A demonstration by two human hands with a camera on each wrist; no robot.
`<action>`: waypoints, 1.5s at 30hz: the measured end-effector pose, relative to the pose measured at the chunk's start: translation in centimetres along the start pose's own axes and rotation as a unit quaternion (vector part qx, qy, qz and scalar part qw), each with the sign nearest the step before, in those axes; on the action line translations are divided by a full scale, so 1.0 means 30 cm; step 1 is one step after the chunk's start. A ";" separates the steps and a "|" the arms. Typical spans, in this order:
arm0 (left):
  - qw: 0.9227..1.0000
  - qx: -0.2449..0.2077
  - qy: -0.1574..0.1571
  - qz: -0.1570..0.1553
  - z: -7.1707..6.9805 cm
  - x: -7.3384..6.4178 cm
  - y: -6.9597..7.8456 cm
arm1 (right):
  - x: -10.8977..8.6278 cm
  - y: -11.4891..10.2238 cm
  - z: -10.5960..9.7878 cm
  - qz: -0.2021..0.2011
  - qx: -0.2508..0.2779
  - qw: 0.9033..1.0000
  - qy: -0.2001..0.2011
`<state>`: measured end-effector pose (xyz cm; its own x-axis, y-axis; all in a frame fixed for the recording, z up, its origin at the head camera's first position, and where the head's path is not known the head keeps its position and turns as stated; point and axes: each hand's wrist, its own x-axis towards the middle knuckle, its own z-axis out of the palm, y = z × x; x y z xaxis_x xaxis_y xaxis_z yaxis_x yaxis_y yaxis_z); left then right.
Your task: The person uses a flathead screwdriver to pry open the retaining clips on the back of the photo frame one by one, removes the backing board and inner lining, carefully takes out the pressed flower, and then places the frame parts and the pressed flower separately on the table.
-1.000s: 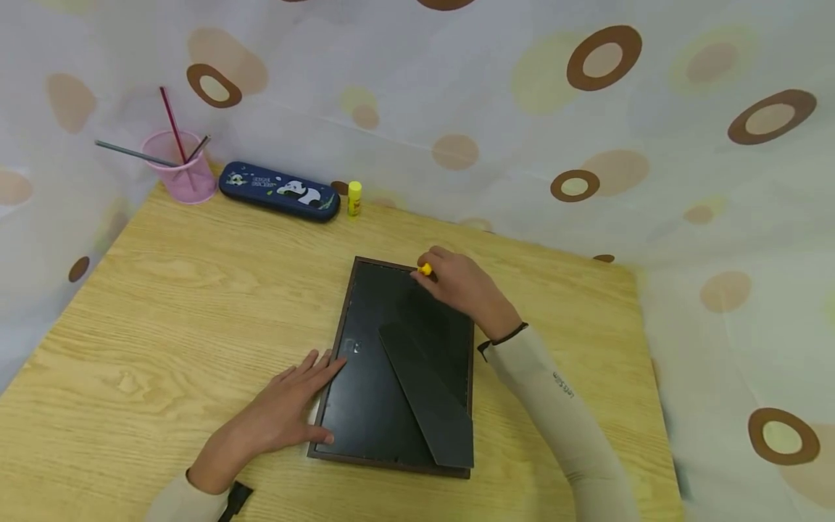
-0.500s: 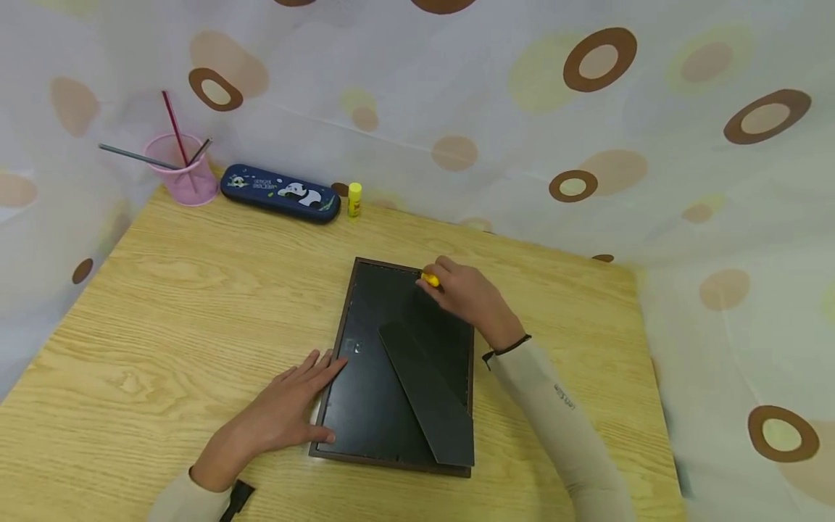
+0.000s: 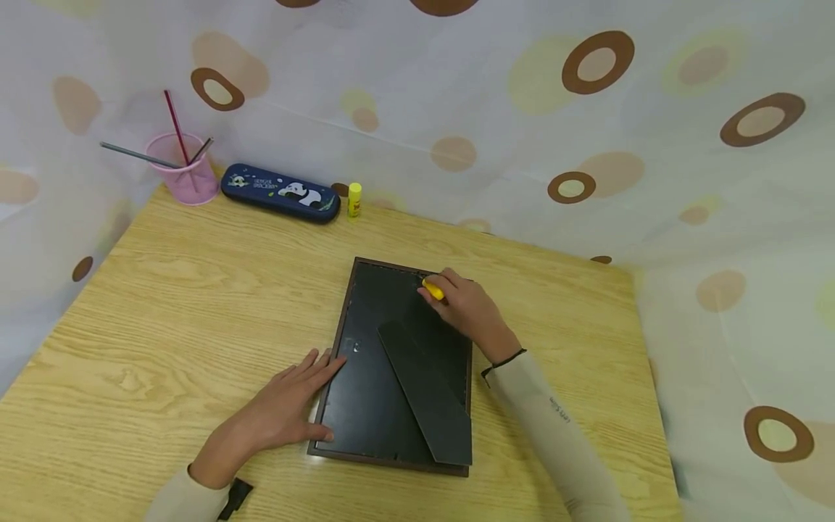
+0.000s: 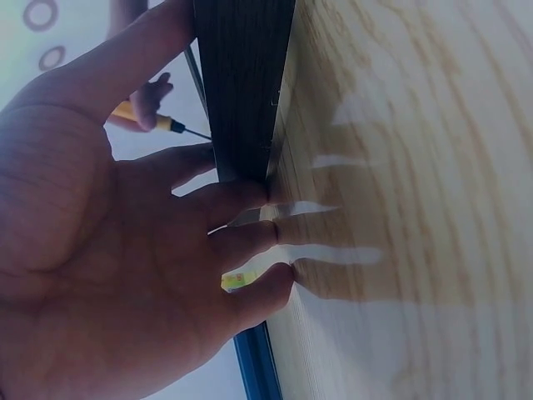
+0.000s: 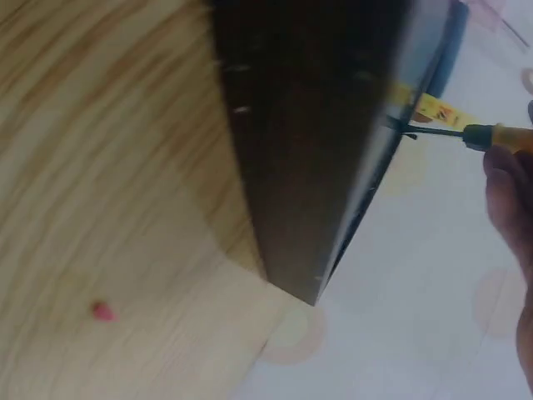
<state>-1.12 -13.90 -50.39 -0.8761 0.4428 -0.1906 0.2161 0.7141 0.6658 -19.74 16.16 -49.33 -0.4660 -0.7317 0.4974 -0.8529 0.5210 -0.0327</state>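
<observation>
A picture frame [image 3: 372, 304] lies face down on the wooden table, black backing up, its easel leg [image 3: 427, 399] slanting over the lower right part. My left hand [image 3: 280, 409] rests along the frame's left side, thumb and forefinger on the rim and backing; in the left wrist view other fingertips touch the tabletop beside the frame. My right hand [image 3: 471, 312] grips a screwdriver [image 3: 433, 290] by its yellow handle above the far edge. In the right wrist view the thin shaft [image 5: 437, 131] reaches the backing's edge, where a small dark tab sticks up at its tip.
Toward the back left stand a pink mesh cup [image 3: 189, 181] with several pencils, a navy panda pencil case [image 3: 280, 192] and a yellow glue stick [image 3: 354, 200]. A spotted curtain [image 3: 417, 109] hangs behind the table. A small red spot [image 5: 102, 311] shows on the tabletop.
My right hand has drawn slightly toward me and right, tilting the screwdriver so more of its yellow handle shows. The left hand and the frame stay in place.
</observation>
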 end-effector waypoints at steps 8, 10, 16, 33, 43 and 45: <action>1.000 -0.003 0.001 -0.002 0.002 0.001 -0.005 | 0.042 0.011 -0.031 0.227 0.164 0.960 -0.030; 1.000 -0.004 0.002 -0.002 0.003 0.001 -0.006 | 0.048 0.013 -0.034 0.252 0.179 0.951 -0.029; 1.000 -0.006 0.000 -0.002 0.006 0.001 -0.008 | 0.059 0.034 -0.031 0.363 0.240 0.900 0.010; 1.000 -0.014 -0.005 0.001 -0.004 -0.004 -0.001 | 0.016 0.031 -0.086 0.404 0.274 0.872 0.034; 1.000 -0.003 -0.005 0.013 0.001 -0.008 -0.006 | -0.005 -0.080 -0.133 0.376 0.293 0.879 0.010; 1.000 -0.003 -0.006 0.013 0.002 -0.008 -0.008 | -0.008 -0.101 -0.139 0.367 0.292 0.883 0.004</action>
<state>-0.92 -14.15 -50.54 -0.8650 0.4681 -0.1809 0.2370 0.6988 0.6749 -16.05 16.58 -45.74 -0.9441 -0.2867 0.1625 -0.2988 0.5366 -0.7892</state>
